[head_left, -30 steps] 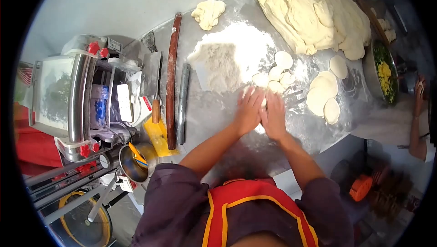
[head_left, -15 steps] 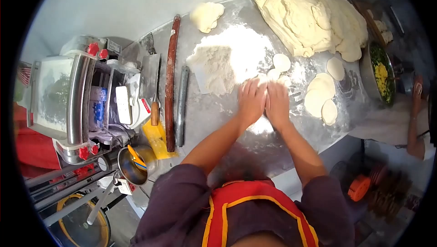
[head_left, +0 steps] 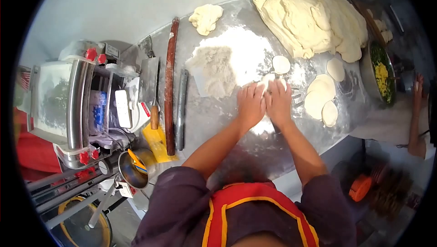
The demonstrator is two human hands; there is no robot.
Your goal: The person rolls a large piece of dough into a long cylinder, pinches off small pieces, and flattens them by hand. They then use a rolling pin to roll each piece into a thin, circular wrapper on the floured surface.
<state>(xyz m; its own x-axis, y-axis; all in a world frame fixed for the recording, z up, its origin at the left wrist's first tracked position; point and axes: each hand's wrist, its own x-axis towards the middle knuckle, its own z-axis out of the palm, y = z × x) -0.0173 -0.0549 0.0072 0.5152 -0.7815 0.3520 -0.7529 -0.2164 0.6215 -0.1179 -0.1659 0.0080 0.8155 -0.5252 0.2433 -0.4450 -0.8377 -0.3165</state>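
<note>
Both hands pushed further up frame since a second ago, now covering small dough pieces (head_left: 269, 79) at centre. Left hand (head_left: 251, 103) and right hand (head_left: 278, 102) flat, side by side, touching, palms down on floured steel table (head_left: 214, 115). Flour heap (head_left: 227, 60) just above-left; big dough mass (head_left: 314, 17) upper right; rolling pin (head_left: 170, 83) left of centre.

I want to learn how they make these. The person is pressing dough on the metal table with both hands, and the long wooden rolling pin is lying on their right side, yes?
Not quite. Both hands, left hand and right hand, are pressing on the metal table, but the long wooden rolling pin lies on their left side, beside a cleaver. The head view shows it.
</note>
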